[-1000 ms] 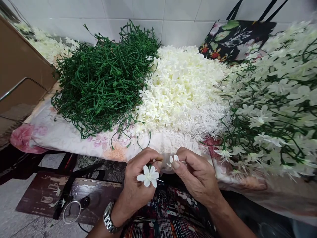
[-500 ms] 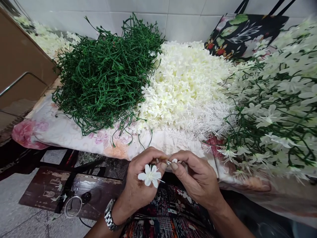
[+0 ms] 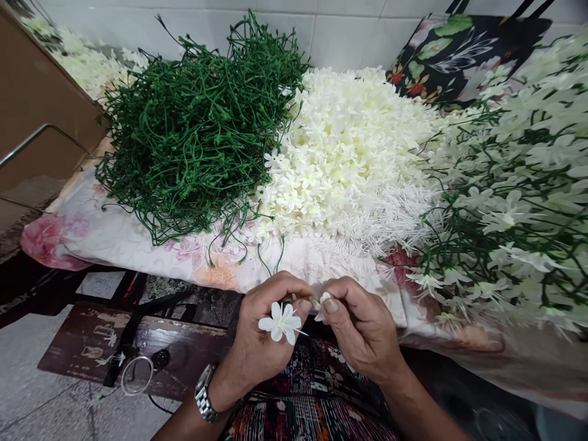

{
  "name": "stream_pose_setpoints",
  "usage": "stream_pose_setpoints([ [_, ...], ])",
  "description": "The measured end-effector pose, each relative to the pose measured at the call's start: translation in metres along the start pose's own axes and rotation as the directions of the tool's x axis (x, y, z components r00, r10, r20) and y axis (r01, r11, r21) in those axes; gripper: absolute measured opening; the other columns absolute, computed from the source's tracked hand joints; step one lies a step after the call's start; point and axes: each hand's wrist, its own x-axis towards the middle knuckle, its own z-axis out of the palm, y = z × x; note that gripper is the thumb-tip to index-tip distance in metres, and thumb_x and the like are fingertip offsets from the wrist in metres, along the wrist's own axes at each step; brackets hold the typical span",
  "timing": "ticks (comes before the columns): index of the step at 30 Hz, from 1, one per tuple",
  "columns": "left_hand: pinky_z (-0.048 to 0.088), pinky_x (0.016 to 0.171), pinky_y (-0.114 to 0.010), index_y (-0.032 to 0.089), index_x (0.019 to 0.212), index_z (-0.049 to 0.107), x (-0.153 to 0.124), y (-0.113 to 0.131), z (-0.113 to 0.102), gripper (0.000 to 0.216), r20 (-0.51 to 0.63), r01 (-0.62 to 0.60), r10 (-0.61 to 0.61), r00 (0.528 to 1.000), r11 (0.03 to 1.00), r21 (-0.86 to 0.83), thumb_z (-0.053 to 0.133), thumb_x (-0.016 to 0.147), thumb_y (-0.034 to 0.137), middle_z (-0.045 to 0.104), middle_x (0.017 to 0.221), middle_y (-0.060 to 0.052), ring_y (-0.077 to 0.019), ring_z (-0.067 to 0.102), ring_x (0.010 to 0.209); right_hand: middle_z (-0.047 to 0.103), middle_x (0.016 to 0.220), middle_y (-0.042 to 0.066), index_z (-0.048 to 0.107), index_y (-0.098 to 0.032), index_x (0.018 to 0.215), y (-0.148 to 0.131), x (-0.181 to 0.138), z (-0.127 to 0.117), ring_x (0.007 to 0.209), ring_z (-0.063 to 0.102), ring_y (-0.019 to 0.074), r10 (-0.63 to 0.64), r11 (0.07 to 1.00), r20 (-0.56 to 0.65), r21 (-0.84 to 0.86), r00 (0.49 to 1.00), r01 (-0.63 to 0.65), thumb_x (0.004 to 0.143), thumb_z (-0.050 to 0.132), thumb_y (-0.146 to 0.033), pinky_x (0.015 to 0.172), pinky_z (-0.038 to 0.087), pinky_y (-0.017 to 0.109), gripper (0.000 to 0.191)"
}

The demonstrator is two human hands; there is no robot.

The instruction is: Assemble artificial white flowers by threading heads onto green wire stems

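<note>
My left hand (image 3: 271, 334) is closed around a thin green stem, and a white artificial flower (image 3: 280, 323) stands out over the back of its fingers. Part of that stem (image 3: 277, 254) sticks up above the knuckles. Between the thumb and forefinger of my right hand (image 3: 361, 324) a second white flower (image 3: 323, 305) is pinched, close to the left fingertips. What exactly the fingertips meet on is too small to make out. Beyond the hands lie a heap of white blossoms (image 3: 340, 147) and a bundle of white stamens (image 3: 395, 214).
A tangled pile of green stems (image 3: 197, 141) lies at the left on the flowered cloth (image 3: 138, 236). Finished-looking flower sprays (image 3: 509, 208) crowd the right. A cardboard box (image 3: 41, 110) stands far left, a black floral bag (image 3: 468, 58) at the back, a wooden bench (image 3: 184, 349) below.
The right fingers have drawn slightly apart from the left, and the white flower between them shows more fully. The view has shifted a little. My left hand keeps its hold.
</note>
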Motion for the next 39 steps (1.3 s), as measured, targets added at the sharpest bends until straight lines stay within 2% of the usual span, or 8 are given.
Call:
stream_pose_setpoints([
  [7,0.038,0.05,-0.02,0.015,0.073,0.058,-0.001,0.003,0.005,0.006,0.02,0.005,-0.004,1.0,0.997,-0.082,0.056,0.078,0.016,0.053,0.062,0.002,-0.0089,0.048,0.054,0.041,0.053,-0.006,0.047,-0.019,0.069,0.001,0.0,0.001,0.044,0.039,0.0055,-0.017,0.997,-0.077,-0.07,0.997,0.012,0.087,0.043,-0.016,0.041,0.031,0.017,0.019],
  [14,0.032,0.045,-0.02,0.016,0.06,0.052,0.0,0.003,0.007,0.017,-0.007,0.125,-0.127,0.992,0.984,-0.129,0.056,0.077,0.017,0.047,0.054,0.004,-0.0078,0.039,0.048,0.054,0.057,-0.004,0.054,-0.018,0.074,-0.003,0.003,0.0,0.048,0.049,0.0073,-0.019,0.992,-0.066,-0.126,0.998,0.011,0.087,0.046,-0.017,0.045,0.039,0.018,0.015],
  [20,0.034,0.05,-0.022,0.017,0.062,0.053,-0.006,-0.007,0.003,0.013,-0.083,0.162,-0.187,0.979,0.956,-0.243,0.053,0.074,0.011,0.049,0.057,0.002,-0.0103,0.042,0.054,0.055,0.063,-0.001,0.055,-0.019,0.079,-0.002,0.018,-0.007,0.056,0.051,0.009,-0.087,0.971,-0.159,-0.234,0.984,0.048,0.087,0.049,-0.013,0.052,0.043,0.021,0.012],
  [22,0.034,0.052,-0.023,0.017,0.062,0.053,-0.007,-0.012,0.001,0.013,-0.109,0.157,-0.196,0.975,0.944,-0.291,0.053,0.074,0.01,0.049,0.058,0.002,-0.0107,0.042,0.055,0.058,0.07,0.002,0.058,-0.018,0.085,0.003,0.028,-0.008,0.064,0.055,0.0114,-0.142,0.944,-0.131,-0.317,0.981,0.094,0.087,0.05,-0.013,0.058,0.047,0.024,0.01],
  [27,0.03,0.05,-0.023,0.017,0.062,0.055,-0.007,-0.018,0.0,0.014,-0.139,0.181,-0.231,0.963,0.937,-0.299,0.053,0.075,0.009,0.046,0.058,0.003,-0.01,0.039,0.055,0.061,0.1,0.013,0.061,-0.015,0.103,0.013,0.045,-0.013,0.089,0.061,0.0196,-0.198,0.849,0.059,-0.489,0.978,0.201,0.086,0.05,-0.014,0.073,0.053,0.035,0.021],
  [31,0.03,0.05,-0.022,0.017,0.063,0.055,-0.006,-0.017,0.0,0.015,-0.132,0.194,-0.239,0.962,0.938,-0.287,0.053,0.074,0.008,0.046,0.059,0.004,-0.0095,0.039,0.055,0.063,0.09,0.007,0.062,-0.017,0.097,0.01,0.036,-0.03,0.08,0.062,0.0143,-0.248,0.868,-0.108,-0.465,0.963,0.171,0.084,0.053,-0.009,0.07,0.052,0.027,0.018],
  [34,0.03,0.05,-0.022,0.017,0.063,0.055,-0.003,-0.017,0.001,0.015,-0.128,0.178,-0.22,0.967,0.945,-0.274,0.052,0.075,0.007,0.046,0.059,0.004,-0.0095,0.038,0.054,0.062,0.079,0.004,0.062,-0.019,0.09,0.006,0.021,-0.041,0.07,0.06,0.0118,-0.217,0.868,-0.21,-0.488,0.953,0.09,0.083,0.054,-0.007,0.063,0.05,0.023,0.016],
  [39,0.034,0.056,-0.023,0.017,0.063,0.052,0.004,-0.015,0.004,0.017,-0.13,0.098,-0.135,0.982,0.96,-0.261,0.05,0.075,0.006,0.048,0.065,0.001,-0.0119,0.043,0.063,0.062,0.08,0.006,0.061,-0.016,0.089,0.008,0.007,-0.038,0.074,0.059,0.0154,-0.168,0.791,-0.037,-0.602,0.985,0.112,0.086,0.048,-0.011,0.07,0.048,0.028,0.014],
])
